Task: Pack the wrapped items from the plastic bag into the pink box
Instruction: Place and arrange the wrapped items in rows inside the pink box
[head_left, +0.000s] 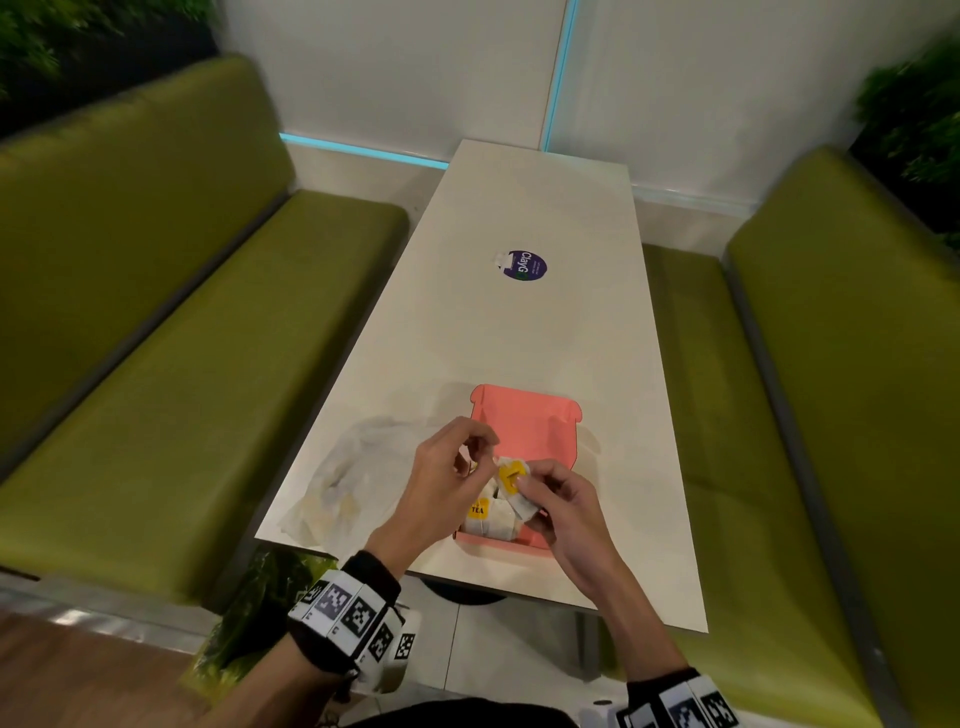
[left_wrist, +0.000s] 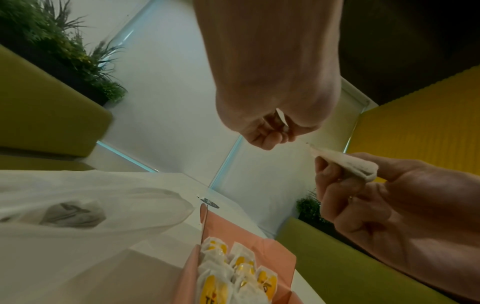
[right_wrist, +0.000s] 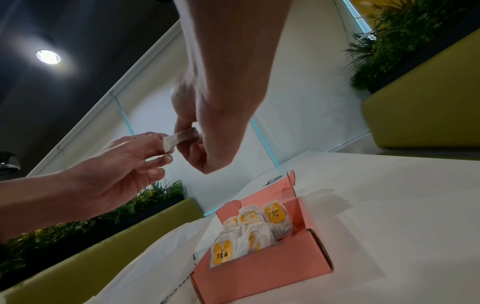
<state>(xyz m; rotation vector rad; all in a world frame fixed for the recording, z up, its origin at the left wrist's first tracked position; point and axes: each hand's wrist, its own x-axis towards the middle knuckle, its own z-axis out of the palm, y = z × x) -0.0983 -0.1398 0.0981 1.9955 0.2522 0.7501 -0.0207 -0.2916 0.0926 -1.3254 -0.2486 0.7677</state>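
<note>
The pink box (head_left: 524, 415) stands open near the table's front edge, its lid tilted back, with several yellow-labelled wrapped tea bags (right_wrist: 249, 232) upright inside. Just above the box, my right hand (head_left: 524, 486) pinches another wrapped tea bag (head_left: 510, 474) between thumb and fingers. My left hand (head_left: 475, 457) hovers close on its left with curled fingers. In the right wrist view the left hand (right_wrist: 163, 148) pinches the white end of that held tea bag (right_wrist: 179, 138). The crumpled white plastic bag (head_left: 348, 473) lies left of the box.
The long white table (head_left: 519, 338) carries a round purple sticker (head_left: 525, 265) in its middle. Green benches (head_left: 182, 364) flank it on both sides, and plants stand behind them. The box sits close to the near table edge.
</note>
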